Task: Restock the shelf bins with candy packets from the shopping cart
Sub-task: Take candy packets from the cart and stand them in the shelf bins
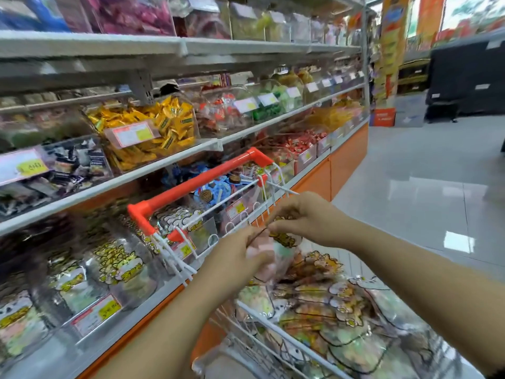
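Slippage possible if either pinch slackens: left hand (235, 255) and right hand (303, 217) both grip one candy packet (284, 240) (shopping cart (196, 184) just below fingers).

My left hand (235, 258) and my right hand (303, 217) are both bare, and so are the wrists behind them. My left forearm (175, 318) runs uncovered all the way to the bottom edge of the view. My right forearm (410, 272) is uncovered too for nearly its whole length. At the lower right corner a dark sliver (498, 375) sits against it, possibly the hem of a sleeve, though too little shows to be sure.
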### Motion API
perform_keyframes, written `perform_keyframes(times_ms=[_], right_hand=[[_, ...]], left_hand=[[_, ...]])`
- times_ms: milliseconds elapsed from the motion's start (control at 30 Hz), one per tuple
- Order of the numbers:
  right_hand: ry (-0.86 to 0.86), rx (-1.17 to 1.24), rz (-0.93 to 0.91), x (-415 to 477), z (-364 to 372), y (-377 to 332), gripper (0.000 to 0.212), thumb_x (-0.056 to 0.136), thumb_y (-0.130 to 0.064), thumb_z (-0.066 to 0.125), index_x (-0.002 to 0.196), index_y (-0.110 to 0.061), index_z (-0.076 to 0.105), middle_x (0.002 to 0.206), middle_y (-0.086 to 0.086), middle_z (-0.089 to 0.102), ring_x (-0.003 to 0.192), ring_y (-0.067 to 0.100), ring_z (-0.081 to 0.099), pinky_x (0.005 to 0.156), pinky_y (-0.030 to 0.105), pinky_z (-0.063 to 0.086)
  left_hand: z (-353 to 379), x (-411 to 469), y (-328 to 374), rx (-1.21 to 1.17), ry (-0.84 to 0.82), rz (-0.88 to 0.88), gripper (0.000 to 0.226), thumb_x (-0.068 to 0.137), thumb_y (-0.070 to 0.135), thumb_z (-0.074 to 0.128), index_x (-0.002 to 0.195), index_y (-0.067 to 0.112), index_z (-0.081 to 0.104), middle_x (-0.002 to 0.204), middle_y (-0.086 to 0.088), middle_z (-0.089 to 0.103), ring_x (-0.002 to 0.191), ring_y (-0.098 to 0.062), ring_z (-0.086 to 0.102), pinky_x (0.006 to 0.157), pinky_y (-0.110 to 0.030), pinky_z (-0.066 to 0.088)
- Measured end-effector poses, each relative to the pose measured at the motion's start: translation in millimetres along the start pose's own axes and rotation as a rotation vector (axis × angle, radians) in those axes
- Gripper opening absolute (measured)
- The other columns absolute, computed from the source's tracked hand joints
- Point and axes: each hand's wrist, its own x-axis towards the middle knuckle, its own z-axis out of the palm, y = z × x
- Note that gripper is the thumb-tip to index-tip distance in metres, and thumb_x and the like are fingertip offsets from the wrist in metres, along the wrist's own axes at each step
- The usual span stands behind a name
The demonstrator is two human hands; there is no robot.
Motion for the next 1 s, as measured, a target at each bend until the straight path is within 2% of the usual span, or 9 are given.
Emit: perform_keyframes(times_ms=[133, 200, 300, 467, 600, 733, 867, 933, 1000], right_hand=[[0.192, 0.302, 0.353, 14.4, 15.3, 44.8, 0.038, 0.099, -0.047, 0.052, 0.100, -0.014, 0.071, 0.092, 0.005, 0.072, 0.083, 0.024, 0.068, 0.085, 0.045, 0.056], [0.090, 0.103, 0.530, 20.7, 34.2, 79.3, 0.037, 0.099, -0.045, 0.054, 0.115, -0.014, 0.065, 0.112, 0.004, 0.068, 0.100, 0.024, 0.065, 0.096, 0.045, 0.053], [-0.135, -0.162, 0.691, 30.5, 67.7, 112.2, 0.074, 0.092, -0.045, 0.065, 0.150, -0.010, 0.034, 0.147, 0.011, 0.049, 0.126, 0.030, 0.053, 0.102, 0.039, 0.046], [-0.203, -0.480, 0.816, 53.2, 94.1, 123.7, 0.108, 0.074, -0.074, 0.065, 0.149, -0.006, 0.025, 0.137, 0.011, 0.055, 0.123, 0.033, 0.054, 0.098, 0.041, 0.048], [-0.276, -0.542, 0.773, 54.4, 96.0, 123.4, 0.102, 0.068, -0.081, 0.064, 0.136, -0.007, 0.042, 0.126, 0.009, 0.059, 0.119, 0.035, 0.054, 0.105, 0.045, 0.041], [-0.076, -0.185, 0.593, 44.4, 59.1, 93.3, 0.055, 0.077, -0.042, 0.082, 0.111, -0.013, 0.049, 0.096, 0.006, 0.057, 0.078, 0.020, 0.055, 0.060, 0.031, 0.045], [0.111, 0.015, 0.353, 23.7, -4.3, 41.9, 0.054, 0.078, -0.037, 0.082, 0.118, -0.026, 0.048, 0.102, 0.005, 0.063, 0.084, 0.027, 0.065, 0.070, 0.045, 0.054], [0.157, 0.077, 0.309, 7.6, -28.5, 12.5, 0.059, 0.075, -0.040, 0.084, 0.121, -0.029, 0.048, 0.110, -0.004, 0.061, 0.086, 0.015, 0.066, 0.068, 0.031, 0.055], [0.179, 0.141, 0.271, -10.0, -39.0, -9.6, 0.062, 0.072, -0.042, 0.086, 0.121, -0.030, 0.050, 0.115, -0.007, 0.061, 0.089, 0.010, 0.065, 0.073, 0.027, 0.055]], left_hand=[[-2.5, 6.3, -20.5, -0.023, 0.250, -0.094, 0.014, 0.094, 0.037, 0.062, 0.107, 0.035, 0.059, 0.097, 0.015, 0.065, 0.087, -0.003, 0.060, 0.072, -0.026, 0.049], [-9.4, 5.7, -28.5, -0.081, 0.351, -0.124, 0.010, 0.094, 0.034, 0.061, 0.103, 0.035, 0.057, 0.095, 0.017, 0.064, 0.086, 0.001, 0.059, 0.067, -0.023, 0.044], [-15.4, 7.9, -39.9, -0.125, 0.368, -0.152, 0.012, 0.095, 0.037, 0.060, 0.106, 0.038, 0.055, 0.099, 0.014, 0.069, 0.093, -0.008, 0.064, 0.076, -0.030, 0.048], [-17.6, 10.2, -45.9, -0.125, 0.334, -0.147, 0.018, 0.095, 0.038, 0.059, 0.113, 0.039, 0.057, 0.101, 0.015, 0.071, 0.093, -0.009, 0.067, 0.083, -0.035, 0.052], [-19.7, 9.5, -44.5, -0.162, 0.337, -0.155, 0.013, 0.098, 0.033, 0.055, 0.109, 0.040, 0.052, 0.106, 0.014, 0.068, 0.094, -0.008, 0.066, 0.075, -0.028, 0.047], [-21.1, 9.6, -44.8, -0.164, 0.388, -0.207, 0.019, 0.100, 0.024, 0.048, 0.116, 0.026, 0.059, 0.103, 0.004, 0.067, 0.092, -0.017, 0.062, 0.068, -0.029, 0.040], [-23.2, 5.2, -35.5, -0.263, 0.355, -0.238, 0.026, 0.103, 0.022, 0.043, 0.127, 0.024, 0.054, 0.113, -0.002, 0.066, 0.093, -0.018, 0.064, 0.074, -0.031, 0.047], [-21.9, 0.8, -19.4, -0.429, 0.302, -0.284, 0.030, 0.103, 0.020, 0.044, 0.132, 0.023, 0.053, 0.127, -0.001, 0.060, 0.107, -0.020, 0.063, 0.091, -0.038, 0.051], [-17.2, -7.7, 3.3, -0.668, 0.226, -0.325, 0.018, 0.105, 0.021, 0.045, 0.119, 0.023, 0.057, 0.124, -0.001, 0.062, 0.100, -0.016, 0.065, 0.083, -0.034, 0.052]])
